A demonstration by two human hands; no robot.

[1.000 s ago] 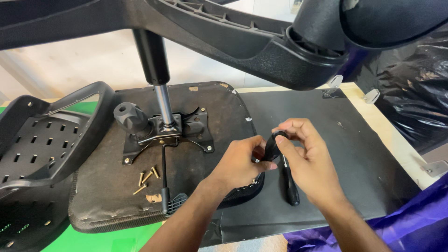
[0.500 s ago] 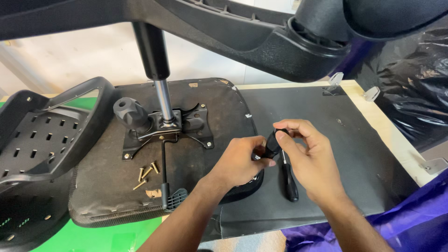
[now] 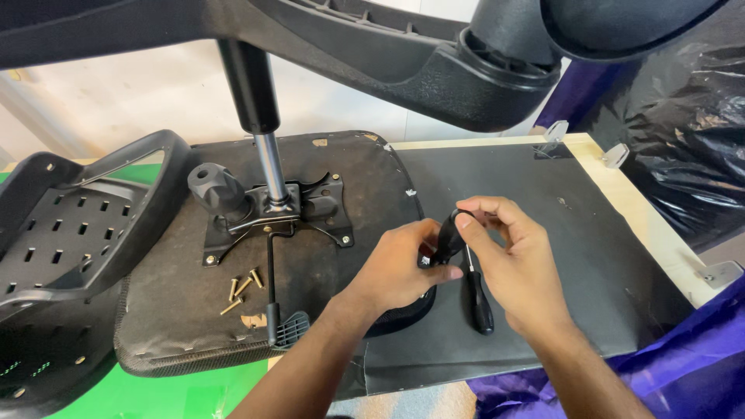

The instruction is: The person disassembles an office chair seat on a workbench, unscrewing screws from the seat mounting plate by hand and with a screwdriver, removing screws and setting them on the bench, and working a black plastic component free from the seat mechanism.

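- Both hands have drifted slightly lower since before; left hand (image 3: 400, 268) and right hand (image 3: 508, 264) pinch a small black knob (image 3: 448, 237).
- Slipping fingers could drop it beside the screwdriver (image 3: 477, 299) beneath.

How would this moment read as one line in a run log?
left hand: grips black knob | right hand: pinches knob top | screwdriver: lying beneath | loose screws: on seat underside

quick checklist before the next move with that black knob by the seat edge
1. Both hands on the black knob: ok, left hand and right hand pinch it.
2. Screwdriver within reach: ok, lying under the right hand.
3. Loose screws together: ok, on the seat underside.
4. Metal plate fully fastened: cannot tell.
5. What the knob attaches to: cannot tell, hidden by fingers.
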